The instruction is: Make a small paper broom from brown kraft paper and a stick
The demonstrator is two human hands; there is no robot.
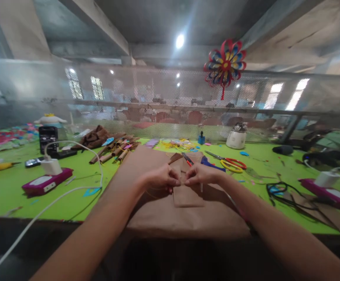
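My left hand (161, 177) and my right hand (202, 174) meet over a small folded piece of brown paper (189, 198). The fingertips of both hands are pinched close together at its upper part. What lies between them is too small to make out. A thin yellowish strand (155, 196) shows below my left hand. Beneath everything a large sheet of brown paper (158, 224) reaches the table's front edge. Just beyond my right hand lie a red-and-black tool (187, 159) and dark blue material (212, 164).
Scissors with red and yellow handles (232, 166) rest at the right. Rolled brown paper tubes (113, 153) are piled at the back left. Power strips (48, 181) stand on both sides, with a white cable (70, 191) crossing the left. A mesh screen (158, 113) rises behind the green table (85, 207).
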